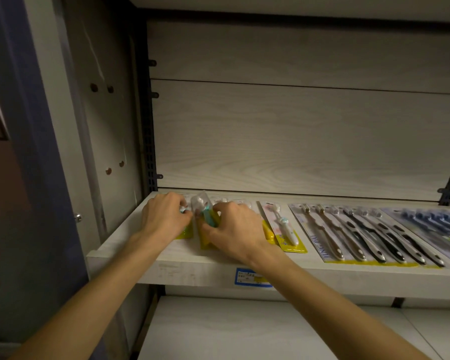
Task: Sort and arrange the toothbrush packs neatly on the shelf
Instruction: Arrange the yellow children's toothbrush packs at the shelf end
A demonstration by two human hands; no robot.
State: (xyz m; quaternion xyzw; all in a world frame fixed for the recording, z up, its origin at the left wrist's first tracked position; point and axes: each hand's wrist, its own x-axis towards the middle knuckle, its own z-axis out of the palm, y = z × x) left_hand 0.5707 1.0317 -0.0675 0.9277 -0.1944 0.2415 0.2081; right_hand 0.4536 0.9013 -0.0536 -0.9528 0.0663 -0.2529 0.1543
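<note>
Left hand (164,216): fingers curled down over a yellow-backed toothbrush pack (185,233) at the shelf's (130,245) left end; grip looks clenched on it. Just right, between both grips, a teal-brush pack (205,216), tilted up. Right hand (234,227) grips it, thumb and fingers pinching. Right of that grip: a single white-brush pack (283,227), then a multi-brush card (361,235), lying flat. Blue price label (242,276) on the shelf edge, below the right wrist.

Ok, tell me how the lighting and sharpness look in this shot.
Head view: dim overall, darkest at the corners; wide-angle bending along the shelf edge; glare on the clear blister pack between the hands; far-right packs are blurred.
</note>
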